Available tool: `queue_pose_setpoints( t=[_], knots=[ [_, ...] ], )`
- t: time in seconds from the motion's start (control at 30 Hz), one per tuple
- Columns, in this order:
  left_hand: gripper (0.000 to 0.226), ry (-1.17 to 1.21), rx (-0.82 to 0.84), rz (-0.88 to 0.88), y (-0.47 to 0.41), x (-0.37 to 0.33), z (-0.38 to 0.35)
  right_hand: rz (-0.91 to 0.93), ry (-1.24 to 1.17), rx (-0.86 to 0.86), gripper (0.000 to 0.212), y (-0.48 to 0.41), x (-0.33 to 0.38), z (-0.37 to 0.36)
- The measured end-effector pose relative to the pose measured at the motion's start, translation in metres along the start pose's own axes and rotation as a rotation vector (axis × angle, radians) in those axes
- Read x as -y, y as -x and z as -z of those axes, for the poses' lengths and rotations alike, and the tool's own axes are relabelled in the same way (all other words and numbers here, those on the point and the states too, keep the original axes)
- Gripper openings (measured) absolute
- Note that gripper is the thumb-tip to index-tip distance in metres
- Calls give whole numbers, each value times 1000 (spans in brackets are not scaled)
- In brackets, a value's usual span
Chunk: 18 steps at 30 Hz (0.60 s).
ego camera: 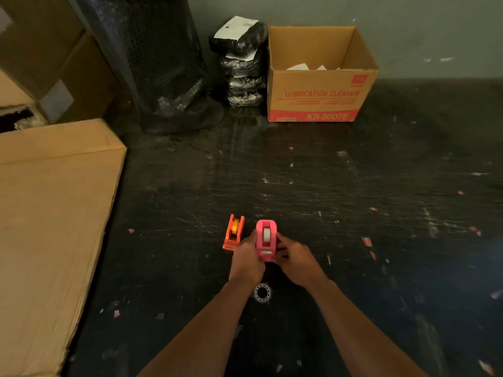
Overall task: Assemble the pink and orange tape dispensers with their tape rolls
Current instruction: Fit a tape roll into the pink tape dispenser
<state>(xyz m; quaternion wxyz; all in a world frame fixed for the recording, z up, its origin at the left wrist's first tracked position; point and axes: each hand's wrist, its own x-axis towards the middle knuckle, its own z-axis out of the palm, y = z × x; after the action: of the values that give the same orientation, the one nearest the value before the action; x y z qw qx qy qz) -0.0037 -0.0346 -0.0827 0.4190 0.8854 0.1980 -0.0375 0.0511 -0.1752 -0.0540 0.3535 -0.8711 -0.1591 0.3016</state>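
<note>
Below frame centre, the pink dispenser (white roll seated) is clasped between left hand and right hand.

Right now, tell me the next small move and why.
Probably set the pink plastic tape dispenser down beside the orange plastic tape dispenser: both hands, left and right, grip it, and each dispenser already appears to hold a roll.

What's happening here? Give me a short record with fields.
surface: dark scuffed floor
left hand: grip on pink dispenser
right hand: grip on its other side
pink dispenser: white roll inside
orange dispenser: beside it, untouched, yellow roll inside
near wrists: clear ring
behind: open cardboard box
</note>
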Motion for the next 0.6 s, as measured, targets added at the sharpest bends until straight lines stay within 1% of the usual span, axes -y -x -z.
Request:
queue_pose_setpoints(
  t=[0.23, 0.4, 0.53, 0.6],
  knots=[
    [52, 75, -29, 5, 13, 6, -5, -9, 2, 13, 55, 10, -4, -5],
    [45, 131, -56, -10, 17, 9, -6, -11, 8, 8, 50, 10, -2, -6],
    [48, 157, -49, -7, 16, 9, -5, 13, 10, -79, 60, 4, 4, -6],
    [50, 147, -39, -12, 15, 9, -5, 29, 73, -100, 57, -3, 2, -5]
  ],
)
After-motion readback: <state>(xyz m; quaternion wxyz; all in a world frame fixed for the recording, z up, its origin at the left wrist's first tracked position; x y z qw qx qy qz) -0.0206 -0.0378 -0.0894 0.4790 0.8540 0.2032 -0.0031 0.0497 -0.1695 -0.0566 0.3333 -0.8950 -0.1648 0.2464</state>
